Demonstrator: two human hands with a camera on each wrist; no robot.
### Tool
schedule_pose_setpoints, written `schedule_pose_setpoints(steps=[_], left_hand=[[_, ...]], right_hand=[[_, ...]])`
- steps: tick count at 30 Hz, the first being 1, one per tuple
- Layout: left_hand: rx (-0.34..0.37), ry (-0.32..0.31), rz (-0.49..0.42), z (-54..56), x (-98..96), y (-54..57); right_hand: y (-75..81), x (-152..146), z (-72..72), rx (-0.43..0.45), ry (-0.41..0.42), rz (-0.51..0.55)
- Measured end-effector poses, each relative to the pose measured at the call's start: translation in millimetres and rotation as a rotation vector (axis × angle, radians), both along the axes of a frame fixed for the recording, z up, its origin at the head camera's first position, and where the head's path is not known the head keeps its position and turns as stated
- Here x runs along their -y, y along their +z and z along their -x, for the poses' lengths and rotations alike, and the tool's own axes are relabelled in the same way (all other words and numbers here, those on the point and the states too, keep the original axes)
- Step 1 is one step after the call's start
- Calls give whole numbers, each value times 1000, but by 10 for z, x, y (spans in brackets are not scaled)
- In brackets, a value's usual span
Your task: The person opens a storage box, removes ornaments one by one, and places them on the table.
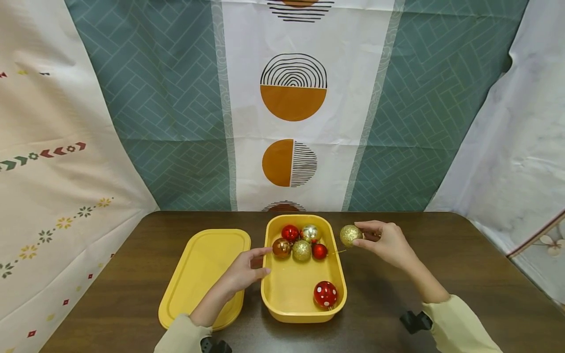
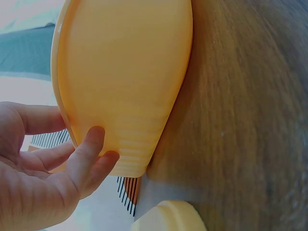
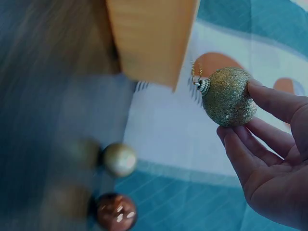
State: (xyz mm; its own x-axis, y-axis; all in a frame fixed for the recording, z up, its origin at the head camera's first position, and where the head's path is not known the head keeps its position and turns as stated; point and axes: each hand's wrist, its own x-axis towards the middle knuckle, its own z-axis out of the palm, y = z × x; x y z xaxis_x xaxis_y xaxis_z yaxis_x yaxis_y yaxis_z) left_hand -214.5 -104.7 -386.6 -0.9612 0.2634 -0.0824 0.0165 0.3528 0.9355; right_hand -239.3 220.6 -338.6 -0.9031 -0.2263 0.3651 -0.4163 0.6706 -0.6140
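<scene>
In the head view, my right hand [image 1: 388,242] holds a gold glitter bauble [image 1: 350,235] by thumb and fingertips, just right of a yellow plastic box [image 1: 291,294]. Its metal cap and gold loop face away from the palm in the right wrist view. My left hand [image 1: 244,268] grips the box's left wall. Thumb and forefinger reach over the rim, while other fingers [image 2: 94,144] lie against the outer side. Inside at the back sit a red bauble [image 1: 290,233], a silvery one [image 1: 310,232], a copper one [image 1: 281,248], a gold glitter one [image 1: 302,250] and a small red one [image 1: 320,251]. A white-dotted red bauble [image 1: 325,294] lies near the front.
A yellow lid [image 1: 203,274] lies left of the box on the dark wooden table [image 1: 132,284]. The right wrist view shows a pale gold bauble [image 3: 120,159] and a copper bauble [image 3: 116,211] on the tabletop. A patterned curtain [image 1: 176,98] hangs behind.
</scene>
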Motion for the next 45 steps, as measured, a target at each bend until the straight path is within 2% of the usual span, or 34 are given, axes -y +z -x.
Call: schedule_pose_setpoints(steps=[8, 17, 22, 29, 45], left_hand=[[-1, 2, -1, -2, 2, -12], [-39, -22, -5, 10, 22, -39], [-34, -25, -13, 14, 25, -51], [-30, -27, -19, 14, 21, -54], [-44, -10, -5, -26, 6, -1]], right_hand=[[-155, -251, 58, 60, -13, -8], [-285, -421, 139, 142, -26, -103], [-342, -477, 164, 197, -33, -155], [-401, -515, 209, 272, -20, -144], [-419, -535, 294, 269, 17, -210]])
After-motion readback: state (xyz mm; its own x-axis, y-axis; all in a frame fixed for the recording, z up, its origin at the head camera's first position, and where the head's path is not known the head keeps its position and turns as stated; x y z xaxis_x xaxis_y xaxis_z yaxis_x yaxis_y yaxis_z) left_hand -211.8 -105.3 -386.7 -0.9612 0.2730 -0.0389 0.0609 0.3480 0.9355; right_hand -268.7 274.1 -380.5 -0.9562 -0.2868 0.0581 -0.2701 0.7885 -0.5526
